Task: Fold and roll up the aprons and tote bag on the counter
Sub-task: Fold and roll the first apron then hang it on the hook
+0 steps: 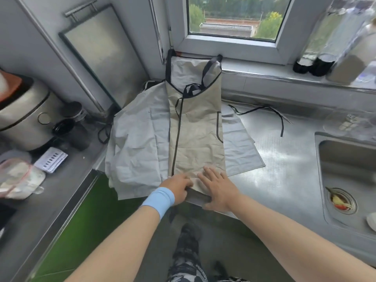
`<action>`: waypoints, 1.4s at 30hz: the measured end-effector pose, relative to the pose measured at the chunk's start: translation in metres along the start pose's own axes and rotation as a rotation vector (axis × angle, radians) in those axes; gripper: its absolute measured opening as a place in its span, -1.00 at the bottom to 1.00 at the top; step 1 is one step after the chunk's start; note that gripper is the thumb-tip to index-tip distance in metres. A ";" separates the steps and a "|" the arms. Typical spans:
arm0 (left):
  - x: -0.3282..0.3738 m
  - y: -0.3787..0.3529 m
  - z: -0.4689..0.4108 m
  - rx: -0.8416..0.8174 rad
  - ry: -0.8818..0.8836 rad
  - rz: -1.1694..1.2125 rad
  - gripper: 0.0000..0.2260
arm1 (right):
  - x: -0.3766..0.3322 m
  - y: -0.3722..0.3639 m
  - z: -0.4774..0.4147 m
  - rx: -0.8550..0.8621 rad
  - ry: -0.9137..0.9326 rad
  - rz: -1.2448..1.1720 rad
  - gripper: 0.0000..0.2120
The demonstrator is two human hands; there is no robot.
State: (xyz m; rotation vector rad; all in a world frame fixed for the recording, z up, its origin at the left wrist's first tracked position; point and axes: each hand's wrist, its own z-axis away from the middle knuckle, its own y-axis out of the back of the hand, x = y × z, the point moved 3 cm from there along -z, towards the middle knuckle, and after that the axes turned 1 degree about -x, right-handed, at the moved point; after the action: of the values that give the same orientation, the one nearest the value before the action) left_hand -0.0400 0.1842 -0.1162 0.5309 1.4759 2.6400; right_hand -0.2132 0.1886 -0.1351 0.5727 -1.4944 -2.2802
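A beige apron (196, 127) with dark trim lies folded lengthwise into a narrow strip on the steel counter (284, 159), its bib reaching up onto the windowsill. It lies on top of pale grey cloth (134, 143) spread beneath it. My left hand (179, 188), with a blue wristband, grips the near hem of the beige apron at the counter's front edge. My right hand (217, 190) lies flat with straight fingers on the same near end, beside the left hand. A dark apron tie (280, 119) trails to the right on the counter.
A sink (350, 180) with food scraps in its drain is on the right. Bottles (317, 66) stand on the windowsill. On the left are a steel pot (24, 119), dark jars (71, 123) and plastic bags (18, 178). A steel tray (101, 49) leans on the wall.
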 end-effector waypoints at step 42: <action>-0.050 0.110 -0.147 0.146 0.000 0.056 -0.74 | 0.112 0.104 -0.161 0.229 -0.050 -0.117 -0.80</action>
State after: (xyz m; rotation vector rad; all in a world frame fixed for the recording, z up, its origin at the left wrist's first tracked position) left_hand -0.0305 -0.0058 -0.1078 0.5928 1.6876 2.5860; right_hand -0.2191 -0.0317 -0.1129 0.6875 -1.8050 -2.2386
